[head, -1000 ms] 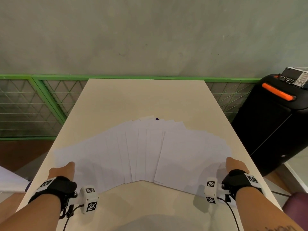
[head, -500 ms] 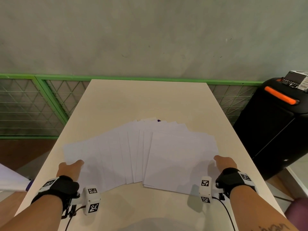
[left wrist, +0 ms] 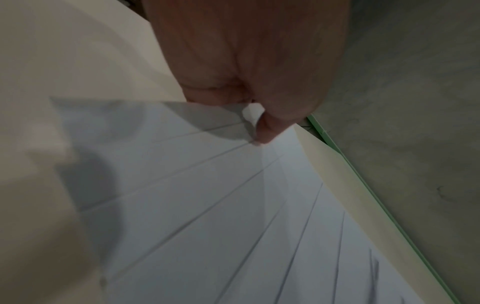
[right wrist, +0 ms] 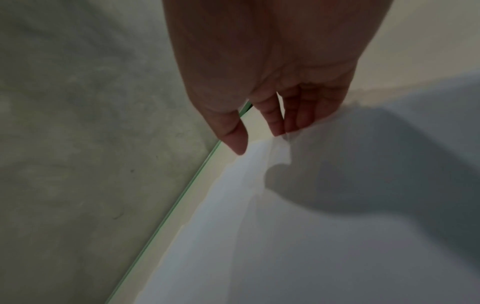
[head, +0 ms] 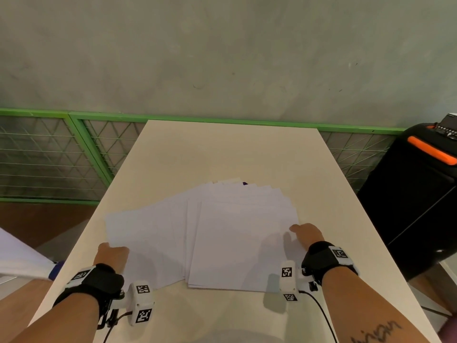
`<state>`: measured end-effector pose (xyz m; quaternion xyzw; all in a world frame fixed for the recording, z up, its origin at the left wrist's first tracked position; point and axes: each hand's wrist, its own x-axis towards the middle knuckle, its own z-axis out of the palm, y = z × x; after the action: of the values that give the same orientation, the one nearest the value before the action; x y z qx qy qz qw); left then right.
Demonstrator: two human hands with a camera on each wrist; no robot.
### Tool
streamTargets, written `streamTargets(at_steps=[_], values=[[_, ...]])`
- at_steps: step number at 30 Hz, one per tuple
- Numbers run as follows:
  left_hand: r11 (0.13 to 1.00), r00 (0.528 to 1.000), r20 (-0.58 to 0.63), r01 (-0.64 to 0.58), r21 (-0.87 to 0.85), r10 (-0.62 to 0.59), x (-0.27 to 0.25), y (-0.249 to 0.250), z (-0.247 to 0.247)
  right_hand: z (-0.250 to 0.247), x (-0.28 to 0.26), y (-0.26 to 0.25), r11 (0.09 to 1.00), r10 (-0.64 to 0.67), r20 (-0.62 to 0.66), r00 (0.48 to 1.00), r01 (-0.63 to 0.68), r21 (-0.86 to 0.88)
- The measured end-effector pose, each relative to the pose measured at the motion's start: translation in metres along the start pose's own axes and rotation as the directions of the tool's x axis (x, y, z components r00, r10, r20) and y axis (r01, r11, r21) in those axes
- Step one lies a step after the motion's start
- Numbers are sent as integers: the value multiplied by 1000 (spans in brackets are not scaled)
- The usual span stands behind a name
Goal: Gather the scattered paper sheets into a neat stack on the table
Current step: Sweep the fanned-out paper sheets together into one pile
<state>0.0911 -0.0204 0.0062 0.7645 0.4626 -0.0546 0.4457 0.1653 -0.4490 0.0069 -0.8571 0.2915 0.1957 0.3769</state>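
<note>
Several white paper sheets (head: 210,231) lie fanned and overlapping on the beige table (head: 222,154), near its front. My left hand (head: 112,253) is at the fan's left edge. In the left wrist view the left hand (left wrist: 244,102) has its thumb on top of the outermost sheet (left wrist: 207,205) and curled fingers at that sheet's edge, pinching it. My right hand (head: 306,235) is at the fan's right edge. In the right wrist view the right hand (right wrist: 259,139) has straight fingers, whose tips touch the edge of the sheets (right wrist: 285,226).
A black box with an orange handle (head: 415,194) stands close to the table's right side. A green mesh railing (head: 74,157) runs behind and to the left. Another white sheet (head: 14,256) lies off the table at the far left.
Both hands have moved inward toward each other. The fan of sheets has become narrower, with the sheets overlapping more.
</note>
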Motion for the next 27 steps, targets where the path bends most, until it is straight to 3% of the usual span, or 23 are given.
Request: streamTargets(at_steps=[5,8,11,15,17,19,20,23,27], values=[[985,1000,29,0,-170,5,-1,-3,1,9,0,-14,998,-52,59,997,54,-28],[981,1000,17,0,-195,4,-4,-2,1,19,-1,-22,993,-117,161,980,111,46],[978,1000,10,-8,-207,10,-10,1,2,33,-4,-27,987,-150,69,986,146,72],[970,1000,13,-17,-243,21,-10,1,0,50,-11,-42,973,-226,233,946,206,106],[972,1000,15,-20,-233,24,-10,1,0,55,-14,-44,968,-228,197,954,200,149],[972,999,23,-23,-233,29,-10,1,1,64,-17,-42,968,-239,96,966,245,-52],[972,999,23,-24,-233,30,-11,1,1,70,-21,-41,943,-268,103,958,282,-174],[972,999,26,-25,-233,31,-8,0,0,84,-35,-46,890,-308,233,922,366,-271],[975,999,36,-23,-219,31,-12,1,-1,90,-45,-55,903,-347,390,853,416,-106]])
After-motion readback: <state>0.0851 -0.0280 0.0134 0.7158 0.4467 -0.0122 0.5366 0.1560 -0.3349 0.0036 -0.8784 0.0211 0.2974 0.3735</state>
